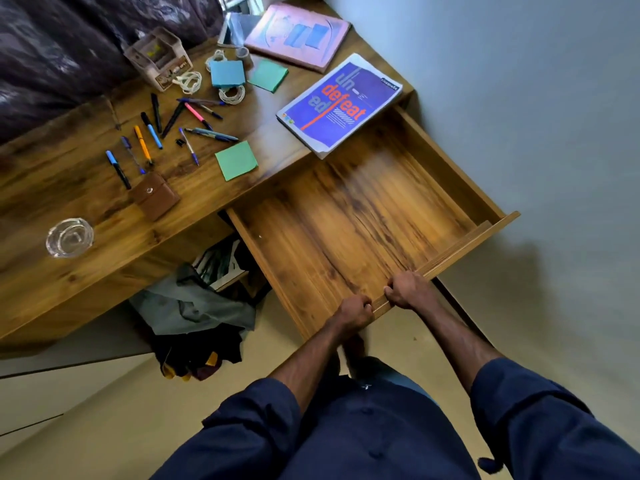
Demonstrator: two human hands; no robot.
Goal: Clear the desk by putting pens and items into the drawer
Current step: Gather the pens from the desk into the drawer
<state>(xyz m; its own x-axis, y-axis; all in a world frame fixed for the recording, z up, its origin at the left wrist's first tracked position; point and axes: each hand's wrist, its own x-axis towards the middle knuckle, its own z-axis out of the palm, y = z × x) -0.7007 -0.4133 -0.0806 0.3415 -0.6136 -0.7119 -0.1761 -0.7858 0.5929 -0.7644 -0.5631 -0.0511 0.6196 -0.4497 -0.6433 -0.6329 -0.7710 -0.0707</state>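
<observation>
Drawer (pixel 346 220) front sits clamped in both your fists: left hand (pixel 355 311) and right hand (pixel 407 289) curl over its top edge side by side, toward its left end, so pull evenly and level or it may twist. Pens (pixel 151 129) lie scattered toward the desk's (pixel 86 271) back edge, well apart from both hands, beyond the drawer's left wall.
</observation>
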